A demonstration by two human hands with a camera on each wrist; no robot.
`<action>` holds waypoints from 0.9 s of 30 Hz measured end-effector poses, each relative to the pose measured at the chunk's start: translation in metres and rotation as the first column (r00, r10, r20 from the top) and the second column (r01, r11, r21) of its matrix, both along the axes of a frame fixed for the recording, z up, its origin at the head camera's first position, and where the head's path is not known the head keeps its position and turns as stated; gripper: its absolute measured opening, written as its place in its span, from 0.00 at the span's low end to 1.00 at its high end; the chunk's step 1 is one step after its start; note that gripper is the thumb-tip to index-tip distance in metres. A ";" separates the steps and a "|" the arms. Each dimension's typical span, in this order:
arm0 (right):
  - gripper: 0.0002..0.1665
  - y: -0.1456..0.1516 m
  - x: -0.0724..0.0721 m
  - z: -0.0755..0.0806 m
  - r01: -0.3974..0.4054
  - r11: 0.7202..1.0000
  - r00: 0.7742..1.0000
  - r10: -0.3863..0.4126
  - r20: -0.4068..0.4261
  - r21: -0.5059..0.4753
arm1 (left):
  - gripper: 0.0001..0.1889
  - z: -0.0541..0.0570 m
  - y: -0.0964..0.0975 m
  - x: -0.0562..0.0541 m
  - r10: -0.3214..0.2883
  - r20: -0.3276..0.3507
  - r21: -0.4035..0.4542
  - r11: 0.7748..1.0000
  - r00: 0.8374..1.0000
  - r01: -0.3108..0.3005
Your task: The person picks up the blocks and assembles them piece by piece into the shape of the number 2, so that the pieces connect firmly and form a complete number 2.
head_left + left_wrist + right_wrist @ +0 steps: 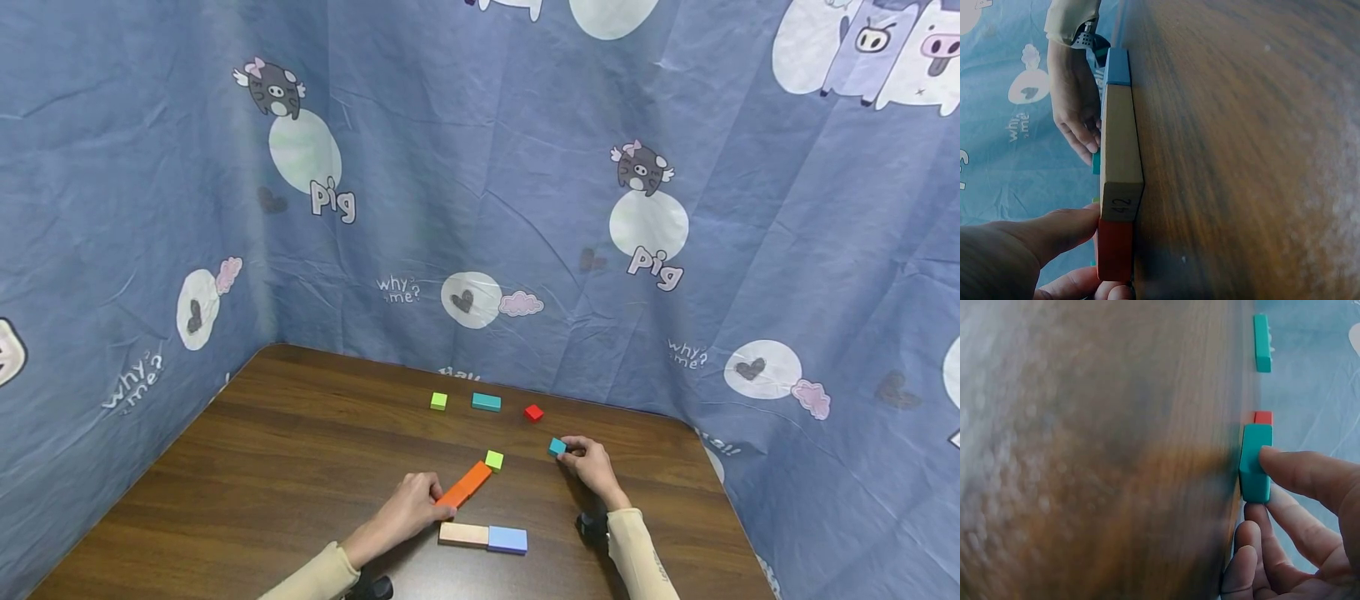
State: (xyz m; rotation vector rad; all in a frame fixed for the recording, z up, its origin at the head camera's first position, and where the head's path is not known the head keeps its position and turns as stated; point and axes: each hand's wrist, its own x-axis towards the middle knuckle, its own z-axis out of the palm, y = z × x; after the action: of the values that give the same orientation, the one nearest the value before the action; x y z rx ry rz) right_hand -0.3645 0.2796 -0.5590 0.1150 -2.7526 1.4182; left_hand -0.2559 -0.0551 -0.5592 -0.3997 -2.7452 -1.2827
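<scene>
Cloth (480,150): "pig", twice; "why me?", three times in head view, recurring in left wrist view; a partly covered word ending "all", along the lower edge. Pale block (1121,137): "42", sideways, end face. Right sleeve (637,550): small lettering, illegible.

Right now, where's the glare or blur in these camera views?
Head: mostly sharp, pale sheen on the table near the picture's bottom edge; left wrist: whitish glare along the table at the right; right wrist: table blurred, with speckled glare at far left, while the held teal block looks clearer.
</scene>
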 end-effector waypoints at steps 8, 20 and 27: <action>0.19 -0.002 -0.002 0.000 0.004 1.000 1.000 -0.004 0.000 -0.010 | 0.15 0.000 0.000 -0.001 0.004 -0.008 -0.005 1.000 1.000 -0.004; 0.17 -0.004 -0.001 0.000 -0.065 0.997 0.996 0.063 -0.065 -0.029 | 0.15 0.001 0.000 0.000 -0.001 0.001 0.002 1.000 1.000 0.001; 0.17 -0.010 -0.003 0.000 -0.014 1.000 0.999 0.014 -0.040 0.012 | 0.15 0.000 0.000 0.000 0.002 0.007 0.002 1.000 1.000 -0.002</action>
State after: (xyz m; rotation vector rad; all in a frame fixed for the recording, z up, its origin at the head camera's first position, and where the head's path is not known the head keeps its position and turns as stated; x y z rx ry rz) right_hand -0.3677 0.2699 -0.5591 0.1615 -2.7332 1.3881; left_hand -0.2562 -0.0547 -0.5593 -0.3933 -2.7488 -1.2887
